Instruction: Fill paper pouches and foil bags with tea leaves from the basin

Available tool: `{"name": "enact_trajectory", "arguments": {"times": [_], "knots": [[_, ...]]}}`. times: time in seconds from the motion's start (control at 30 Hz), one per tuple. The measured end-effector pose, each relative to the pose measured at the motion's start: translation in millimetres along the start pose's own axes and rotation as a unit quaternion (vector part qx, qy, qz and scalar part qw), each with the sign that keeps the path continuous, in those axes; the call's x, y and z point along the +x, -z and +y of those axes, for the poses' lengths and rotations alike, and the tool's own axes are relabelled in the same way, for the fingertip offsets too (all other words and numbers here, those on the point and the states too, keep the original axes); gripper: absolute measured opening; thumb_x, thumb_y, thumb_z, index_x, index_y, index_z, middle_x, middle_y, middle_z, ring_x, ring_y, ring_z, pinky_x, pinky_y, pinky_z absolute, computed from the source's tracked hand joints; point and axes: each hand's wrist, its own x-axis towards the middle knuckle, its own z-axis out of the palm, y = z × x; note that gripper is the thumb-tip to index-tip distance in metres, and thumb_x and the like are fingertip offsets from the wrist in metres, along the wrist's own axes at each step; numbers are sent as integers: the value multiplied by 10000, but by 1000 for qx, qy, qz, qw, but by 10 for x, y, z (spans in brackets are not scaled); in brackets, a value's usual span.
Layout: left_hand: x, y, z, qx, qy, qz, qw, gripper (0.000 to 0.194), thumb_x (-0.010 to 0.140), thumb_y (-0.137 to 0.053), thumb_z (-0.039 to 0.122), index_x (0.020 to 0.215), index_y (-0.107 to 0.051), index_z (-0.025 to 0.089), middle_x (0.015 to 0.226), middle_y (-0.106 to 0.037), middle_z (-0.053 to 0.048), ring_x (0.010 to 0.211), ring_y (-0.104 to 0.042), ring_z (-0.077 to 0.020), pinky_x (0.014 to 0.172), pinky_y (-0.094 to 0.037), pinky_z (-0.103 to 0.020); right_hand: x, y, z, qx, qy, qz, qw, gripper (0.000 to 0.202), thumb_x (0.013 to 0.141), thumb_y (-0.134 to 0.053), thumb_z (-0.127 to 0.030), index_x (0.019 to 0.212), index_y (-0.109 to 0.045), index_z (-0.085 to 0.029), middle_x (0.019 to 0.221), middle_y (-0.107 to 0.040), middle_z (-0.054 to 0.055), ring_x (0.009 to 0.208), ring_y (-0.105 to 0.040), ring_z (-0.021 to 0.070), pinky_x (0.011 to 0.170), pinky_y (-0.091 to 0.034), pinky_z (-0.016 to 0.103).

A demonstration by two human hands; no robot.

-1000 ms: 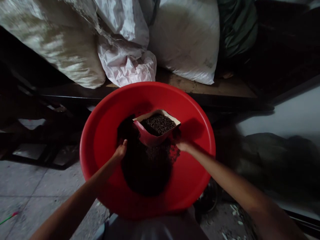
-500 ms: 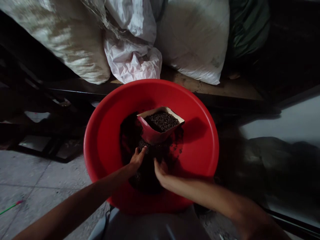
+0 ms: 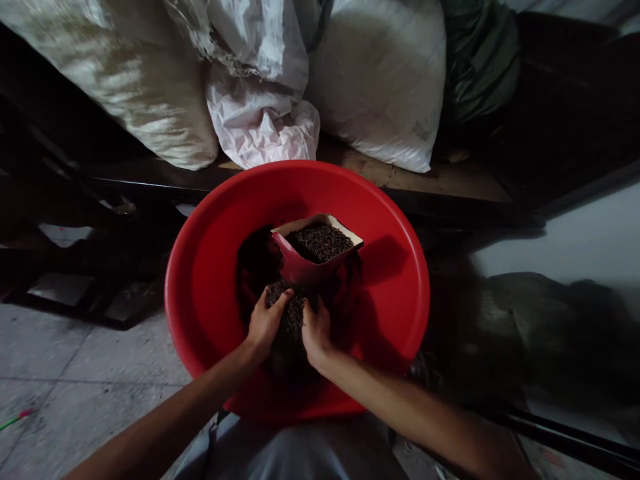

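Observation:
A wide red plastic basin point(image 3: 403, 293) stands in front of my lap. Inside it, a small red paper bag point(image 3: 305, 272) with its pale-lined mouth open is filled with dark, grainy pellets point(image 3: 323, 241). Just on the near side of the bag, my left hand point(image 3: 264, 323) and my right hand point(image 3: 316, 331) are cupped around a heap of loose dark pellets point(image 3: 291, 315). Both thumbs lie on top, while the other fingers are partly hidden by the pellets and shadow. More dark material is spread over the basin's bottom.
Behind the basin, a low wooden bench point(image 3: 385, 175) carries large woven sacks point(image 3: 380, 80), a crumpled white bag point(image 3: 265, 127) and a dark green sack point(image 3: 480, 67). A dark metal frame point(image 3: 95, 300) stands on the left. Grey tiled floor point(image 3: 100, 353) shows there too.
My hands have risen slightly and come closer together, with a heap of pellets now showing between them. The bag still stands in the basin.

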Motion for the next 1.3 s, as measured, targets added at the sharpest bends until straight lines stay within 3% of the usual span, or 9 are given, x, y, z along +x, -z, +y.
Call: {"name": "enact_trajectory", "arguments": {"times": [0.17, 0.3, 0.43, 0.63, 0.73, 0.83, 1.0, 1.17, 1.3], "knots": [[-269, 339, 398, -117, -61, 69, 989, 605, 768, -788, 639, 1192, -665, 226, 1113, -769, -52, 1025, -738, -259, 825, -600, -310, -219, 3, -496, 92, 106, -2, 990, 519, 958, -463, -403, 1376, -621, -139, 1428, -670, 160, 1321, -644, 263, 1147, -478, 336], [-536, 523, 651, -180, -61, 134, 973, 543, 741, -830, 594, 1094, -675, 213, 1015, -766, -50, 926, -741, -257, 719, -605, -304, -422, 92, -847, 80, 152, -9, 985, 545, 894, -556, -434, 1353, -623, -148, 1399, -681, 164, 1342, -627, 294, 1191, -451, 386], [-670, 587, 1098, -226, -148, 132, 954, 432, 767, -836, 498, 1044, -674, 209, 942, -744, -36, 841, -729, -230, 702, -613, -301, -489, 316, -1233, 78, 257, 16, 963, 570, 914, -520, -465, 1387, -581, -153, 1427, -651, 163, 1367, -597, 281, 1209, -430, 386], [-418, 371, 1915, -230, -348, 58, 907, 276, 913, -729, 423, 1006, -577, 213, 925, -657, -11, 852, -691, -174, 760, -600, -277, -170, 783, -1857, 131, 380, 108, 909, 305, 963, -494, -414, 1132, -608, -187, 1179, -711, 133, 1076, -680, 246, 1009, -546, 375], [-220, 102, 2137, -291, -361, 18, 886, 258, 918, -720, 388, 1011, -564, 205, 939, -644, -10, 847, -674, -154, 805, -592, -285, 140, 980, -1984, 170, 393, 140, 893, 209, 972, -472, -384, 1016, -587, -216, 1040, -700, 71, 946, -662, 202, 878, -566, 324], [-77, -135, 2157, -328, -304, -14, 894, 222, 915, -699, 361, 1021, -578, 209, 917, -649, -8, 819, -668, -153, 786, -594, -285, 408, 1090, -1925, 189, 377, 139, 896, 224, 982, -427, -390, 961, -575, -223, 996, -683, 57, 921, -649, 193, 817, -569, 303], [81, -291, 1982, -328, -286, 11, 900, 213, 871, -744, 344, 950, -606, 202, 855, -644, -1, 780, -640, -146, 725, -574, -251, 605, 1065, -1709, 162, 317, 112, 928, 373, 1010, -330, -387, 1164, -615, -202, 1155, -710, 95, 1014, -668, 199, 853, -565, 302], [244, -256, 1886, -184, -380, 91, 902, 211, 877, -746, 274, 1056, -695, 174, 1040, -746, -48, 980, -706, -201, 917, -590, -314, 649, 1022, -1699, 187, 338, 112, 915, 402, 988, -363, -374, 1204, -636, -174, 1219, -713, 108, 1107, -669, 201, 938, -550, 313], [325, -142, 1828, -46, -489, 137, 860, 244, 928, -695, 196, 1170, -709, 171, 1192, -755, -73, 1134, -700, -210, 1061, -545, -341, 644, 1096, -1718, 130, 384, 135, 904, 374, 998, -359, -337, 1204, -639, -198, 1273, -706, 121, 1182, -661, 212, 1020, -520, 353]]}}
